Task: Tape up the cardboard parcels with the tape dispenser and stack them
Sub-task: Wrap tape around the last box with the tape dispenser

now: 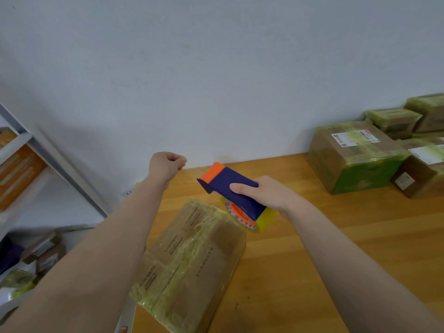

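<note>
On the wooden table (pixel 360 212) the taped parcel (pixel 192 260) lies at the left edge, the tape dispenser (pixel 225 179) grasped by the right hand (pixel 271 193) above its far end, the left hand (pixel 167 165) clenched on nothing I can see — a slack strip could fold and stick to itself.

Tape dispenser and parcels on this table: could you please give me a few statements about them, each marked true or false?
1. The right hand grips the blue and orange tape dispenser. True.
2. The left hand lies flat on the nearest parcel. False: it is raised beyond the parcel, fingers curled into a fist.
3. Several taped parcels sit together at the table's far right. True.
4. The table is white plastic. False: its top is orange-brown wood grain.
</note>
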